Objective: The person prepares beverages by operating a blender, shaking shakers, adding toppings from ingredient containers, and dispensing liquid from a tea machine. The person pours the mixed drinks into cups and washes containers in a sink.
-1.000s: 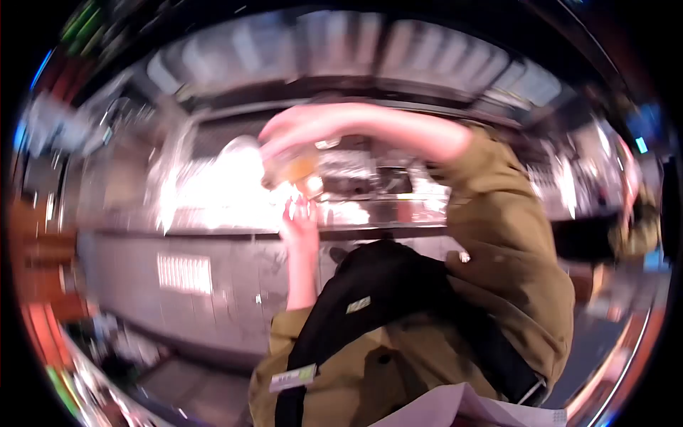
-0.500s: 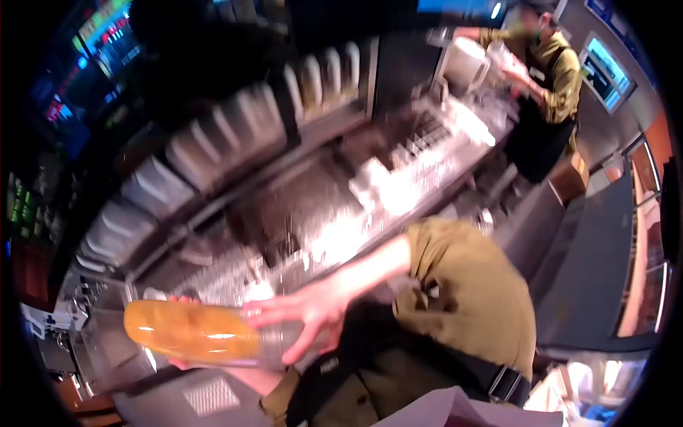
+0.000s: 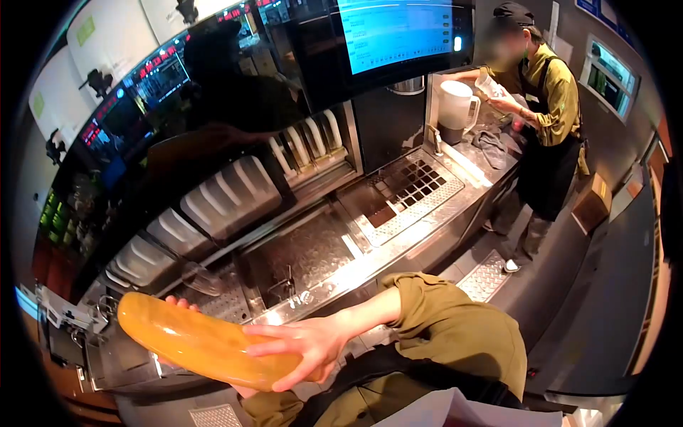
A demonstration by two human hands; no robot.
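A long clear shaker (image 3: 199,338) with a rounded end, full of orange liquid, lies tilted in front of me. Its left end is higher than its right end. My right hand (image 3: 302,347) is closed over the lower right end, fingers and thumb spread around it. Behind and beneath the shaker is my left hand (image 3: 183,304); only some fingertips show past its upper edge, and the shaker hides the palm. Beyond it, a sink basin (image 3: 306,252) is set into the metal counter (image 3: 398,245).
Grey lidded containers (image 3: 231,192) line the counter's back. A gridded drain rack (image 3: 420,181) sits further along. At the far end, a co-worker (image 3: 555,107) holds a clear cup near a white pitcher (image 3: 455,107). A screen (image 3: 395,32) hangs above; a cardboard box (image 3: 592,203) stands right.
The shaker's right end has dipped, and orange liquid now reaches my right hand where the wall was clear before. My view has shifted, showing more of the screens above.
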